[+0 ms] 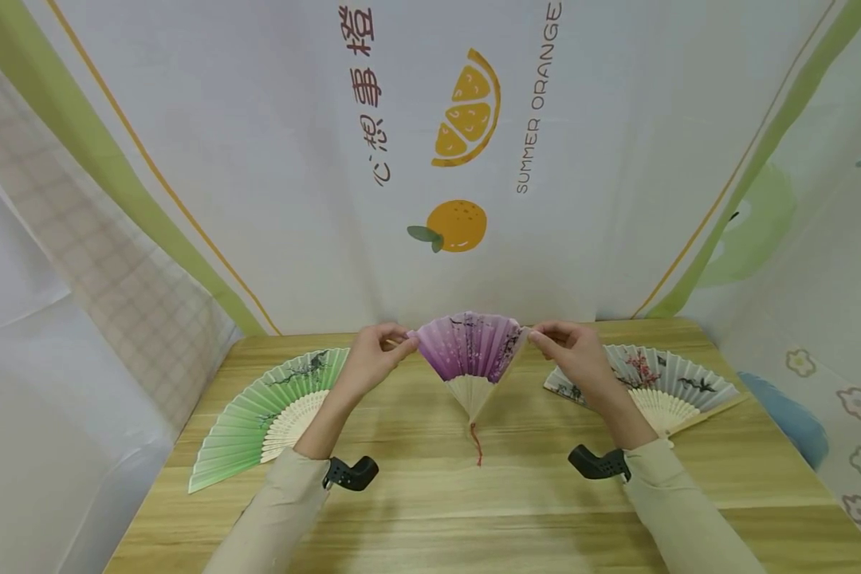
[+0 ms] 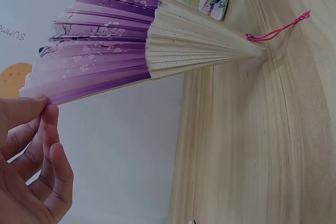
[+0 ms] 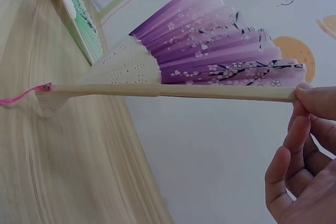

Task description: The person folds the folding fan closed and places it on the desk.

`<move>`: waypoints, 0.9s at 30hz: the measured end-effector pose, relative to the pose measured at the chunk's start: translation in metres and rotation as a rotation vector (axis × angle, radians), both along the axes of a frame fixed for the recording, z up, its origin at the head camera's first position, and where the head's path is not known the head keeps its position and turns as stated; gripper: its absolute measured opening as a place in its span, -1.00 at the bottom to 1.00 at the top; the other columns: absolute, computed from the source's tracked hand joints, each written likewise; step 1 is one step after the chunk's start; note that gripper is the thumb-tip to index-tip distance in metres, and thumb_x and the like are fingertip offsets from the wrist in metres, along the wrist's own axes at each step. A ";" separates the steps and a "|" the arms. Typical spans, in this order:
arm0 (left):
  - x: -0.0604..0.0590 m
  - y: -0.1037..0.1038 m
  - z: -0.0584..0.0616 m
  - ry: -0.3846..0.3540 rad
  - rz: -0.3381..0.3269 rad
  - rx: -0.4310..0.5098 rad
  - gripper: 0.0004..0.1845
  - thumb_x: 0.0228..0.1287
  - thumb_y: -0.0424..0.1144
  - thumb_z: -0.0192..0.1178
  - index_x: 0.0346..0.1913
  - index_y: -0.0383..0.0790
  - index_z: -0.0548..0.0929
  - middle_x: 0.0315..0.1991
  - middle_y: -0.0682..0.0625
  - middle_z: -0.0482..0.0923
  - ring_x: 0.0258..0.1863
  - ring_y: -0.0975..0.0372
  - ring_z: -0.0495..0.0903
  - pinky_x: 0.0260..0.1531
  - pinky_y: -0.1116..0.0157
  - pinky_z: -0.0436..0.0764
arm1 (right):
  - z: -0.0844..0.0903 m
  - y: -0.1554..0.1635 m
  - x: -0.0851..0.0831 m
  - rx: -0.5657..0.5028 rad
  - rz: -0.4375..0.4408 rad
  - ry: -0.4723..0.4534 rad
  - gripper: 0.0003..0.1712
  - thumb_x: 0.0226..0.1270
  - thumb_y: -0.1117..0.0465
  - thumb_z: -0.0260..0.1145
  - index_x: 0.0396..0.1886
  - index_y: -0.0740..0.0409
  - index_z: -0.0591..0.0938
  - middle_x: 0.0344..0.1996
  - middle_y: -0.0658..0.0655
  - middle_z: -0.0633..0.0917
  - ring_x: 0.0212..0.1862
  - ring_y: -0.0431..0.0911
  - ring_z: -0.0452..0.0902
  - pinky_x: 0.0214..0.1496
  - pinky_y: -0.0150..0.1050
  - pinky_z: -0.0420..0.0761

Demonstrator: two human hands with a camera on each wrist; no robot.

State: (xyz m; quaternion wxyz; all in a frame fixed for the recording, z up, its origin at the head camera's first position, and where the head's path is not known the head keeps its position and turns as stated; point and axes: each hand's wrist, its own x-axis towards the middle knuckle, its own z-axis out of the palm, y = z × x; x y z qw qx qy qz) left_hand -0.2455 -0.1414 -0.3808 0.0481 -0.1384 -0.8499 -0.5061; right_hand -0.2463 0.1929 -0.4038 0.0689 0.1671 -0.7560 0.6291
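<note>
My left hand (image 1: 373, 357) pinches the purple fan's (image 1: 469, 351) left edge. My right hand (image 1: 572, 351) pinches its right guard stick; the fan stands half-spread above the table (image 1: 473, 510).

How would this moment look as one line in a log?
left hand: pinches purple fan edge | right hand: pinches other edge | fan: partly spread
</note>
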 end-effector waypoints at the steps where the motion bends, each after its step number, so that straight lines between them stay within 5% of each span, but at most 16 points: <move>1: 0.000 0.000 0.001 0.003 -0.001 -0.007 -0.80 0.40 -0.27 0.32 -0.07 -0.36 0.74 -0.21 -0.11 0.71 -0.39 0.16 0.68 -0.39 0.23 0.63 | 0.000 -0.001 0.000 0.003 -0.002 0.002 -0.70 0.51 0.26 0.31 -0.08 0.52 0.65 -0.33 0.10 0.68 -0.33 -0.10 0.52 -0.23 -0.31 0.59; 20: -0.003 0.009 0.005 0.058 -0.050 -0.064 -0.80 0.41 -0.25 0.32 -0.07 -0.33 0.75 -0.26 -0.04 0.70 -0.34 0.09 0.68 -0.36 0.20 0.63 | 0.004 -0.012 0.000 0.049 -0.004 -0.009 -0.73 0.51 0.22 0.31 -0.07 0.41 0.67 -0.19 0.36 0.66 -0.28 -0.07 0.53 -0.22 -0.31 0.57; 27: -0.003 0.012 0.005 0.068 -0.082 -0.057 -0.83 0.41 -0.28 0.31 -0.08 -0.33 0.75 -0.25 -0.06 0.70 -0.34 0.10 0.69 -0.32 0.18 0.65 | 0.006 -0.017 0.002 0.023 0.023 -0.007 -0.72 0.51 0.25 0.31 -0.10 0.48 0.65 -0.27 0.27 0.64 -0.30 -0.04 0.46 -0.25 -0.30 0.54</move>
